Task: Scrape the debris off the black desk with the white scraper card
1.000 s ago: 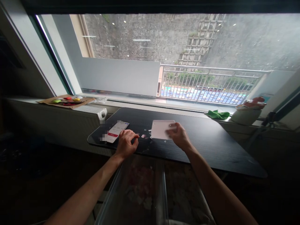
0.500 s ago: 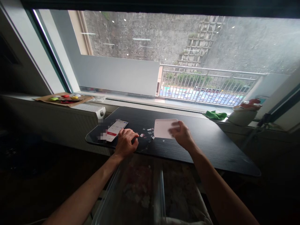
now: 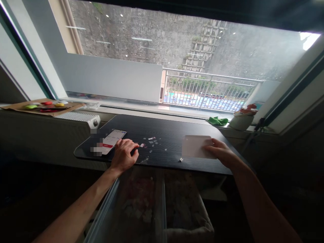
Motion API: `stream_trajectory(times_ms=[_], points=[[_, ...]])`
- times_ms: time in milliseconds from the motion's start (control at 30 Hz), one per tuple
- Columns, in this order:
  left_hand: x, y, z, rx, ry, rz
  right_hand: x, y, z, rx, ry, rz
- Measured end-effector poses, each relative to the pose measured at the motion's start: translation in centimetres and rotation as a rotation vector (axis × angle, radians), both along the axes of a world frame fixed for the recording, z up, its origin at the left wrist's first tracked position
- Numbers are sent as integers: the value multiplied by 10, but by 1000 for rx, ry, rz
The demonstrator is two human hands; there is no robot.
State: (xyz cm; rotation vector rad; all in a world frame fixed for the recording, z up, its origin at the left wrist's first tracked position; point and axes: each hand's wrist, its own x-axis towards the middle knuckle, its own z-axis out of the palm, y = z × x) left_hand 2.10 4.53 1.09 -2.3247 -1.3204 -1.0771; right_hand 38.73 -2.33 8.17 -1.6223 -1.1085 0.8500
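My right hand [image 3: 219,152] holds a flat white card [image 3: 195,146] by its right edge, low over the right part of the black table [image 3: 167,128]. My left hand [image 3: 124,155] rests with curled fingers on the table's front edge, just right of a lit phone [image 3: 111,139]. Several small paper scraps [image 3: 151,140] lie scattered on the table between my hands, and one scrap [image 3: 181,159] sits just below the card.
A clear plastic bin [image 3: 162,202] with paper bits stands below the table's front edge. On the sill are a cardboard tray [image 3: 43,107] with coloured pieces, a white heater [image 3: 81,117], a green cloth [image 3: 217,120] and a pot [image 3: 240,120].
My right hand has carried the white card to the right, away from the scraps. My left hand stays by the phone. The view has turned slightly.
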Motion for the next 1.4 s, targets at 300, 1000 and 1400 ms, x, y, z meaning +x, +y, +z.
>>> stream_trajectory(times_ms=[300, 1000, 1400], points=[[-3, 4, 0, 36, 17, -24, 6, 6, -32, -45, 119, -10], [-3, 3, 0, 54, 22, -20, -3, -16, -20, -96, 218, 159], [-1, 3, 0, 42, 22, -12, -13, 4, -28, 26, 106, -20]])
